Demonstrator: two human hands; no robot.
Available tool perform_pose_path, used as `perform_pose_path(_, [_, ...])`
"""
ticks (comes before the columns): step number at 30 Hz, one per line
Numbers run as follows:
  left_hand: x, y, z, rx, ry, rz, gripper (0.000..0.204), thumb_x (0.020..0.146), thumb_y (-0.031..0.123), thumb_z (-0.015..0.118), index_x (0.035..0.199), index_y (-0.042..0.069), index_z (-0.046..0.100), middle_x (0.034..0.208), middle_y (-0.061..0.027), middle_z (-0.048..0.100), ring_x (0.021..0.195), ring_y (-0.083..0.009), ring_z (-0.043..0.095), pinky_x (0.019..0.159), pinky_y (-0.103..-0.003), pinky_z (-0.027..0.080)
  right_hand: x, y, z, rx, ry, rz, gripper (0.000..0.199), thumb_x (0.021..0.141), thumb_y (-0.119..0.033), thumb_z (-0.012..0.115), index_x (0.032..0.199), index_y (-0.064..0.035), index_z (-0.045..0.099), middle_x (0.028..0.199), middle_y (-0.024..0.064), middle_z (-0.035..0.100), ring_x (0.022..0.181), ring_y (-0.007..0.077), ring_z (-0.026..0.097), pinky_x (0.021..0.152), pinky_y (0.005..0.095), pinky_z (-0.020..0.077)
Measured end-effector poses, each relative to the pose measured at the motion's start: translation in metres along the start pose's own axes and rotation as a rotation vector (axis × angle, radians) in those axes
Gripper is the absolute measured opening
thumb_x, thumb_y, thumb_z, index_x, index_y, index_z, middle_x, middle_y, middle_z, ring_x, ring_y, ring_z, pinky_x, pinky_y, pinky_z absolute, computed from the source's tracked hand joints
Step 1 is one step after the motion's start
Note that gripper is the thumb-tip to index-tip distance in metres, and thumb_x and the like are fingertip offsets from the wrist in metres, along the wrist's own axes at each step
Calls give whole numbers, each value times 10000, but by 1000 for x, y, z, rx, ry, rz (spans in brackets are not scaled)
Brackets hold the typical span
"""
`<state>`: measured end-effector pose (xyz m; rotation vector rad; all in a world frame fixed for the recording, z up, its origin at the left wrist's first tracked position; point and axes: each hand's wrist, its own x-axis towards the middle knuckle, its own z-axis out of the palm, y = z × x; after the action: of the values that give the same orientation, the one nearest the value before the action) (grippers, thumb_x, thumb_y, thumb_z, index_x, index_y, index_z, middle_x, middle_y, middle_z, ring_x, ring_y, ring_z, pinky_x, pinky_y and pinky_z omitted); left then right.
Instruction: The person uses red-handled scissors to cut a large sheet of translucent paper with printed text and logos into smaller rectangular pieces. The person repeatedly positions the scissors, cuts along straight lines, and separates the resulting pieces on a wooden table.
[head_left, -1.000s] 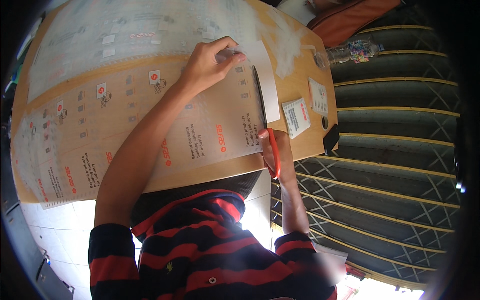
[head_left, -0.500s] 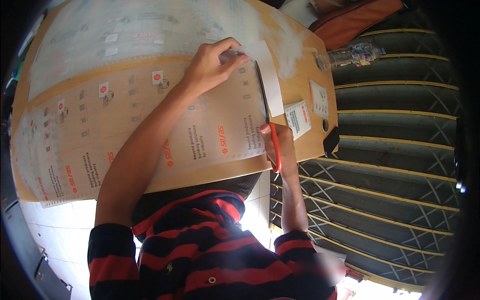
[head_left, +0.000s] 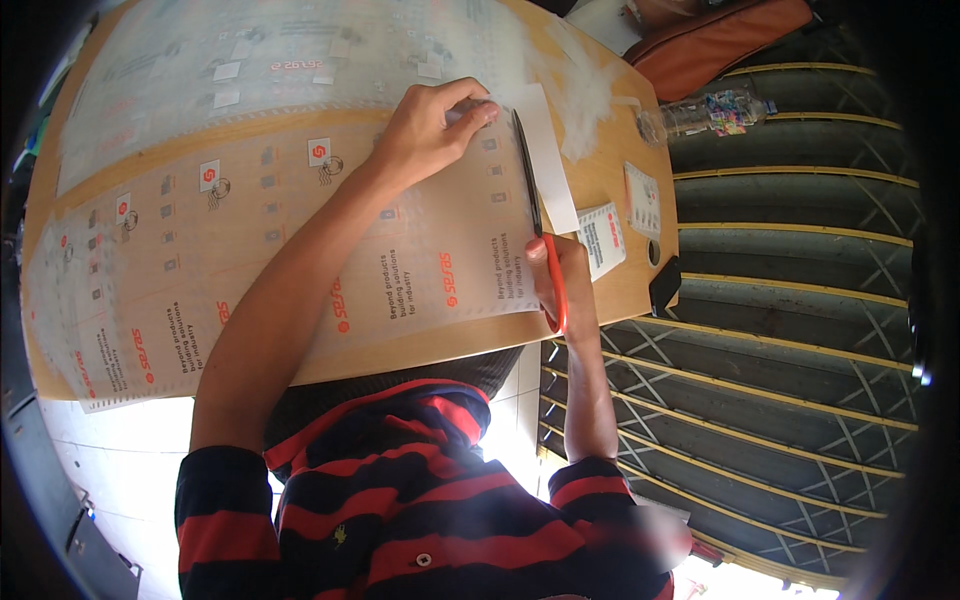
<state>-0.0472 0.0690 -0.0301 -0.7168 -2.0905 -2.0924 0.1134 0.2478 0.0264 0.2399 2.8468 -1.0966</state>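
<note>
A wide translucent sheet (head_left: pixel 285 215) printed with orange and grey marks lies across the near part of the table. At its far right edge my left hand (head_left: pixel 435 125) is closed, thumb and fingers pinching the sheet. My right hand (head_left: pixel 572 275) grips scissors (head_left: pixel 555 295) with orange handles, thumb through a loop. Their long dark blades point away from me along the sheet's right edge, looking nearly closed. Just right of the blades lies a narrow white strip (head_left: pixel 553 165); whether it is still joined to the sheet I cannot tell.
More translucent printed sheet (head_left: pixel 300 60) covers the table's far side. Small printed pieces (head_left: pixel 603 240) lie right of my right hand. A clear plastic bottle (head_left: pixel 705 115) and a brown-orange case (head_left: pixel 715 45) are at the far right, beside a metal slatted shutter (head_left: pixel 790 250).
My right hand and the scissors have moved slightly away from me along the sheet's right edge. My left hand keeps its pinch in nearly the same place.
</note>
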Motion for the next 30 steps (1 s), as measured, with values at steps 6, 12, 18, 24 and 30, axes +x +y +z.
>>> perform_pose_path(6, [0, 0, 0, 11, -35, 1, 204, 962, 195, 637, 908, -2, 646, 658, -63, 601, 598, -108, 495, 594, -290, 433, 10, 6, 0, -47, 0, 3, 732, 884, -698, 535, 644, -7, 517, 484, -22, 434, 407, 72, 448, 373, 262, 360])
perform_pose_path(12, [1, 1, -1, 26, -48, 9, 198, 956, 187, 642, 904, -4, 648, 630, -61, 590, 569, -102, 485, 565, -285, 421, 14, 6, -3, -38, 6, -8, 737, 860, -724, 541, 632, -23, 515, 491, -20, 443, 400, 70, 442, 365, 256, 352])
perform_pose_path(18, [1, -4, -1, 46, -72, 19, 185, 941, 177, 654, 898, -2, 654, 628, -61, 588, 545, -109, 491, 542, -280, 413, 25, 1, -3, -53, -17, -4, 762, 859, -746, 513, 624, -22, 512, 510, -5, 453, 394, 81, 443, 359, 261, 354])
perform_pose_path(24, [2, -4, 0, 56, -80, 38, 190, 939, 190, 658, 895, 5, 656, 617, -58, 583, 529, -98, 486, 519, -278, 400, 29, -2, -7, 2, -32, -58, 762, 860, -753, 507, 614, -32, 502, 509, -4, 450, 381, 82, 429, 350, 258, 343])
perform_pose_path(30, [2, -5, 0, 85, -80, 3, 198, 937, 212, 653, 888, 20, 657, 593, -66, 569, 516, -121, 459, 514, -294, 389, 37, -19, -5, 47, -23, 118, 725, 896, -702, 521, 618, -32, 522, 527, 14, 493, 378, 81, 441, 348, 254, 338])
